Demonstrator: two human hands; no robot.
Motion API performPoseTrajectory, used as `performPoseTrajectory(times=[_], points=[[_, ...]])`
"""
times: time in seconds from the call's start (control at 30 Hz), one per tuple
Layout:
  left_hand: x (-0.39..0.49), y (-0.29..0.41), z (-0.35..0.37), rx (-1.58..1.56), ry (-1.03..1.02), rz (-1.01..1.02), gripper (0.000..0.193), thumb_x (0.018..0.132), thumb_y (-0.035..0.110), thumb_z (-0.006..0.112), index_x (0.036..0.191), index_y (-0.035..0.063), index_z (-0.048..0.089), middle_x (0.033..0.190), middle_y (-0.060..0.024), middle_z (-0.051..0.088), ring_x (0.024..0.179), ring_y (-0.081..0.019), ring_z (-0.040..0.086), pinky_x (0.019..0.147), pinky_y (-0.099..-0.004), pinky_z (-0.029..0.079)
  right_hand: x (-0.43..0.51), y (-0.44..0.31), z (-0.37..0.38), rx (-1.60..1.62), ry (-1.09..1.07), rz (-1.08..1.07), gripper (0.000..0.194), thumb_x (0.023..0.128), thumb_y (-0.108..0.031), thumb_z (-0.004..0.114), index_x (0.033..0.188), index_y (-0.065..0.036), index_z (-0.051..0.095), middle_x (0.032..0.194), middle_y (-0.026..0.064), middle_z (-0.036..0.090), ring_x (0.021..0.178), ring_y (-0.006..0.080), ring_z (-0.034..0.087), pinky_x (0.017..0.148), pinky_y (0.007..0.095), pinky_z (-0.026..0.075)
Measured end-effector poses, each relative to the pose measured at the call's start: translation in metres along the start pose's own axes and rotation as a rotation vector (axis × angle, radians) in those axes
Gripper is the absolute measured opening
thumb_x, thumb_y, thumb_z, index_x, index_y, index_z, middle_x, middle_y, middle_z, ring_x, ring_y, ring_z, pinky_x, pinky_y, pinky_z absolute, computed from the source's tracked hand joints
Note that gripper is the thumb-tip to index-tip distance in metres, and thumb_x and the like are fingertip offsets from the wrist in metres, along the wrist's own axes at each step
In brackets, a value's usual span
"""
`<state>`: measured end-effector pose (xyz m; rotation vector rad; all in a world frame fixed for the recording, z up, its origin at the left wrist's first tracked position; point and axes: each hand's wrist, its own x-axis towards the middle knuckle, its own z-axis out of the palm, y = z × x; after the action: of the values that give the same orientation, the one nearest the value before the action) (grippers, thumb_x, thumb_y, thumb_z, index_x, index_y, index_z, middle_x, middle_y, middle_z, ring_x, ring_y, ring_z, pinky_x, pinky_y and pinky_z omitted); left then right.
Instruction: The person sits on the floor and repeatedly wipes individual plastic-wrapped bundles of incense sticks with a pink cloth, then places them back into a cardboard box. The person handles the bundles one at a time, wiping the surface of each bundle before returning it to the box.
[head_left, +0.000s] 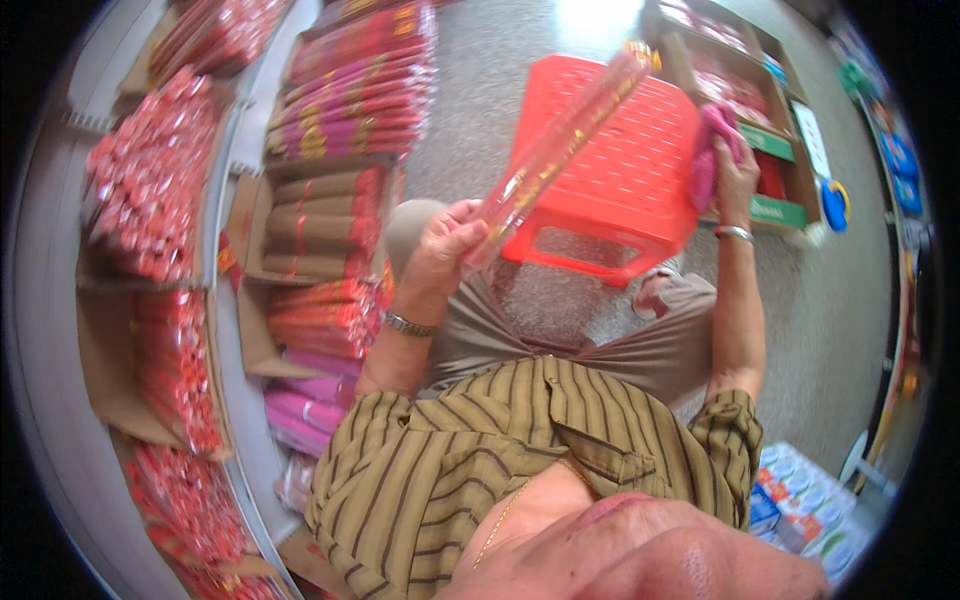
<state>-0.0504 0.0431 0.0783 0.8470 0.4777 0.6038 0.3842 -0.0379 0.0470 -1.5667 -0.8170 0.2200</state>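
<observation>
My left hand (446, 244) is closed around the lower end of a long, clear-wrapped reddish packet with gold markings (562, 154). The packet slants up and to the right over a red plastic stool (607, 165). Bunched pink cloth (706, 154) is in my right hand (736, 176), at the stool's right edge. The stool's woven-pattern seat has an oblong opening in the side nearest me.
Shelves on the left hold cardboard boxes (247, 225) of red wrapped packets (161, 180) and pink bundles (307, 409). Partitioned cartons (780, 214) stand at upper right, with a blue and yellow round object (835, 205) beside them. Patterned boxes (817, 510) lie at lower right.
</observation>
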Motion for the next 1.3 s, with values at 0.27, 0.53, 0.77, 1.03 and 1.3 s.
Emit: performPoseTrajectory(times=[0.27,0.53,0.77,1.03,1.3], points=[[-0.134,0.033,-0.056,0.059,0.727,0.403,0.030,0.096,0.025,0.061,0.111,-0.0001,0.056,0.080,-0.0113,0.063,0.056,-0.0146,0.058,0.047,-0.0263,0.047,0.003,0.018,-0.002,-0.043,-0.078,-0.050,0.036,0.094,-0.023,0.066,0.123,-0.002,0.064,0.113,0.0088,0.067,0.096,0.0141,0.062,0.083,0.0277,0.051],[-0.195,-0.027,-0.159,-0.033,1.471,0.667,0.025,0.097,0.026,0.060,0.097,0.0020,0.054,0.072,-0.0071,0.059,0.048,-0.0140,0.051,0.041,-0.0254,0.041,0.004,0.013,0.011,-0.202,-0.182,-0.167,0.041,0.094,-0.028,0.066,0.124,0.000,0.063,0.116,0.0106,0.067,0.101,0.0159,0.061,0.090,0.0280,0.048],[-0.193,-0.019,-0.210,-0.033,1.770,0.451,0.032,0.096,0.034,0.059,0.092,0.0031,0.051,0.078,-0.0071,0.060,0.065,-0.0142,0.058,0.058,-0.0294,0.048,0.007,0.019,0.016,-0.236,-0.179,-0.133,0.040,0.094,-0.028,0.065,0.123,0.000,0.064,0.116,0.0109,0.066,0.104,0.0171,0.060,0.094,0.0296,0.046],[-0.174,0.044,-0.095,1.329,1.199,0.762,0.046,0.085,0.008,0.068,0.127,-0.0028,0.052,0.131,-0.0189,0.054,0.120,-0.0289,0.054,0.097,-0.0385,0.047,0.004,0.029,0.001,-0.226,-0.190,-0.138,0.041,0.095,-0.028,0.064,0.126,-0.002,0.062,0.118,0.0124,0.067,0.104,0.0176,0.062,0.093,0.0305,0.049],[-0.234,0.218,-0.031,2.694,1.309,0.255,0.057,0.090,0.038,0.064,0.135,0.0063,0.050,0.130,-0.0177,0.054,0.121,-0.0359,0.051,0.099,-0.0489,0.042,-0.018,-0.020,0.028,-0.200,-0.192,-0.171,0.030,0.090,-0.017,0.067,0.116,-0.003,0.064,0.104,0.0103,0.066,0.098,0.0186,0.062,0.086,0.0324,0.049]])
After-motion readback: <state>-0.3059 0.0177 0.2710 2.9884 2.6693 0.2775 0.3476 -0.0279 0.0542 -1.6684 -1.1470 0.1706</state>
